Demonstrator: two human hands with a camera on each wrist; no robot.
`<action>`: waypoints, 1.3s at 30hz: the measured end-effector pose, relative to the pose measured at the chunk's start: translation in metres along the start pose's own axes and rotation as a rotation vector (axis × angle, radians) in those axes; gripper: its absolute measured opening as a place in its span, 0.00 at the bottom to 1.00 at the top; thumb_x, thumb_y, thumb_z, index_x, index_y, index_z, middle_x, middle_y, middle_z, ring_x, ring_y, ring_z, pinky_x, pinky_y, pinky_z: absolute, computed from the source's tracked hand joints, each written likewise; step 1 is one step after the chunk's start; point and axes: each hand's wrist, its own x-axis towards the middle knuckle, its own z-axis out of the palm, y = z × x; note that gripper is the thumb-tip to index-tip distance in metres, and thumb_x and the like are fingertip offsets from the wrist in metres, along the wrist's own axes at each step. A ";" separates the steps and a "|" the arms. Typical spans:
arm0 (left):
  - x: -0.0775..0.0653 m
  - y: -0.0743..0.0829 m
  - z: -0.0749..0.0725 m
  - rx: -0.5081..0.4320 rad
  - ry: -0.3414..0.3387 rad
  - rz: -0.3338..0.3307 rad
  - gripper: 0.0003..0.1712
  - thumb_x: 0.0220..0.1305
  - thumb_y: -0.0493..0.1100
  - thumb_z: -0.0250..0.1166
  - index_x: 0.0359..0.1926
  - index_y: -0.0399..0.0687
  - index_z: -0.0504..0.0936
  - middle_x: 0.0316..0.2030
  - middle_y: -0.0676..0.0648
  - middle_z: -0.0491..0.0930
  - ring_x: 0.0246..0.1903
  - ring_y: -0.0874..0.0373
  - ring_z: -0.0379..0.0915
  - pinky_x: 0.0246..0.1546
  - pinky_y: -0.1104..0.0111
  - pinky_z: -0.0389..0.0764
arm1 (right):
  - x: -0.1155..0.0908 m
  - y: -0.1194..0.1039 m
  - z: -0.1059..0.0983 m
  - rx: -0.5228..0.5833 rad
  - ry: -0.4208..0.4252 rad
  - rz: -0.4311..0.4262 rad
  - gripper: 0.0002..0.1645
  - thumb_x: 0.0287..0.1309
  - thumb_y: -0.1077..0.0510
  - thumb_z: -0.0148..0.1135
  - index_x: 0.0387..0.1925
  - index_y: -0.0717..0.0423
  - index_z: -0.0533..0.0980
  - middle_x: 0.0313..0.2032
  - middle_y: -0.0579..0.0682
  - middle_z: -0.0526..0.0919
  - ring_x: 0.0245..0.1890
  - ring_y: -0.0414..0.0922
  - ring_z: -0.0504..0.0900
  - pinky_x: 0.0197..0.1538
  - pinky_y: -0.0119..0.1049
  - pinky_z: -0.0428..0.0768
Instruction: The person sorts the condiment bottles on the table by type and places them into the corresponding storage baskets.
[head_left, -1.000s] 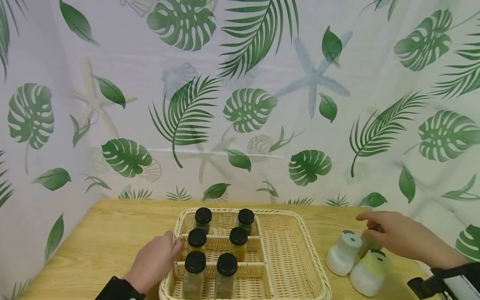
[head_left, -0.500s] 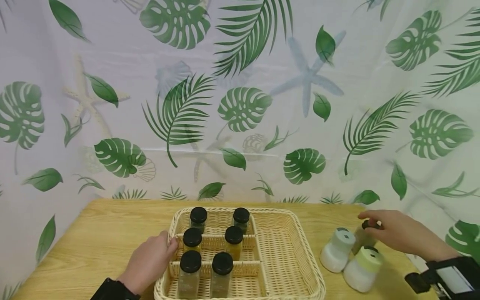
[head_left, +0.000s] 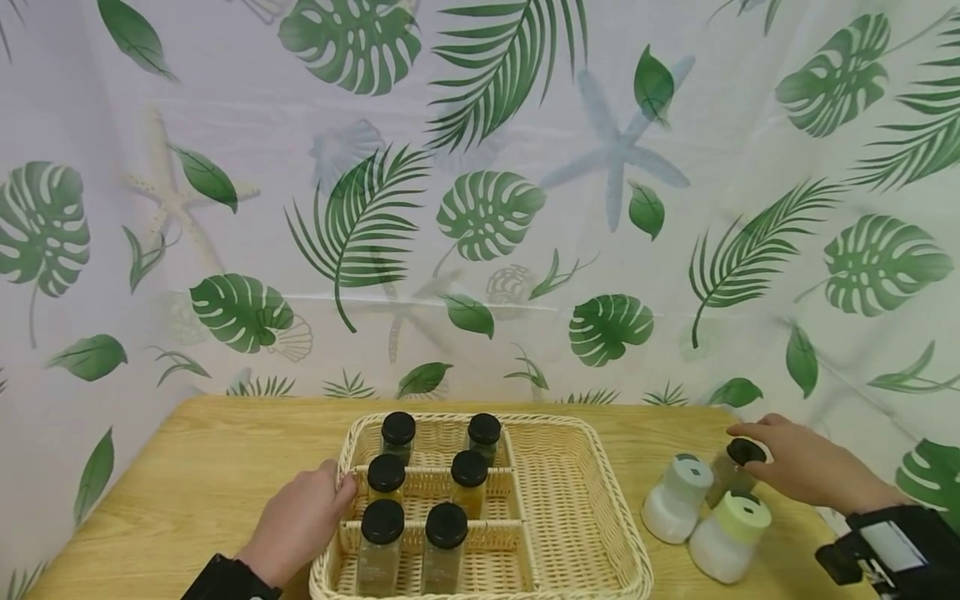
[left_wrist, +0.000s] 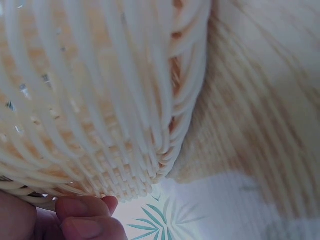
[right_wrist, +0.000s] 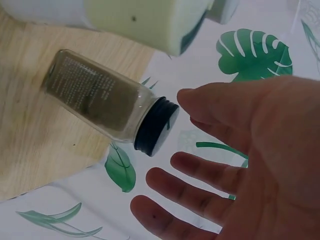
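My left hand grips the left rim of a divided wicker basket. Up close in the left wrist view, its fingertips curl over the woven edge. On the table right of the basket, a glass spice jar with brown powder and a black lid stands upright. My right hand is beside that jar's lid, fingers spread and slightly bent. In the right wrist view a gap shows between the thumb and the lid, and the hand holds nothing.
Several black-lidded spice jars stand in the basket's left compartments. Two white shakers, one with a pale blue top and one with a yellow top, stand in front of the spice jar. A leaf-print cloth hangs behind the table.
My right hand's fingers have moved off the spice jar's lid, slightly right, so the lid shows more. The left hand keeps its grip on the basket rim. The head view has shifted slightly.
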 end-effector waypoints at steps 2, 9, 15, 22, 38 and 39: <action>0.000 0.000 0.000 0.003 0.003 0.000 0.19 0.78 0.51 0.48 0.32 0.44 0.71 0.18 0.49 0.63 0.16 0.55 0.61 0.23 0.64 0.62 | 0.002 0.002 0.003 -0.006 0.001 -0.015 0.33 0.59 0.56 0.68 0.63 0.65 0.73 0.51 0.70 0.76 0.45 0.60 0.82 0.40 0.54 0.81; -0.001 0.000 0.000 0.001 0.011 0.001 0.18 0.78 0.50 0.49 0.31 0.45 0.71 0.17 0.49 0.63 0.16 0.56 0.61 0.22 0.64 0.62 | 0.009 0.000 0.008 -0.003 -0.003 -0.025 0.30 0.59 0.59 0.67 0.62 0.66 0.74 0.52 0.70 0.77 0.47 0.60 0.82 0.43 0.55 0.81; -0.001 0.001 0.001 0.006 0.010 -0.004 0.18 0.78 0.50 0.49 0.32 0.44 0.72 0.17 0.50 0.62 0.15 0.56 0.60 0.22 0.64 0.62 | 0.011 0.000 0.009 0.017 -0.024 -0.031 0.28 0.59 0.61 0.67 0.59 0.68 0.75 0.47 0.65 0.79 0.43 0.56 0.82 0.42 0.52 0.81; -0.001 0.001 -0.001 -0.001 0.000 -0.009 0.18 0.78 0.50 0.49 0.34 0.43 0.72 0.17 0.49 0.61 0.15 0.56 0.58 0.22 0.64 0.61 | 0.013 0.003 0.013 0.034 0.026 -0.054 0.24 0.56 0.64 0.68 0.54 0.67 0.78 0.43 0.60 0.81 0.41 0.54 0.82 0.43 0.54 0.81; -0.001 0.001 0.000 0.014 0.032 0.002 0.18 0.77 0.49 0.49 0.31 0.44 0.72 0.17 0.49 0.63 0.15 0.57 0.60 0.21 0.65 0.60 | 0.017 0.005 0.019 0.058 0.017 -0.029 0.17 0.52 0.67 0.70 0.45 0.61 0.79 0.41 0.56 0.85 0.42 0.55 0.83 0.45 0.58 0.80; -0.001 0.001 0.000 0.017 0.040 0.005 0.17 0.76 0.49 0.50 0.31 0.44 0.72 0.17 0.50 0.64 0.15 0.57 0.60 0.21 0.65 0.61 | 0.017 0.005 0.019 0.056 0.022 -0.034 0.17 0.51 0.67 0.70 0.45 0.62 0.79 0.41 0.56 0.84 0.42 0.55 0.83 0.45 0.58 0.80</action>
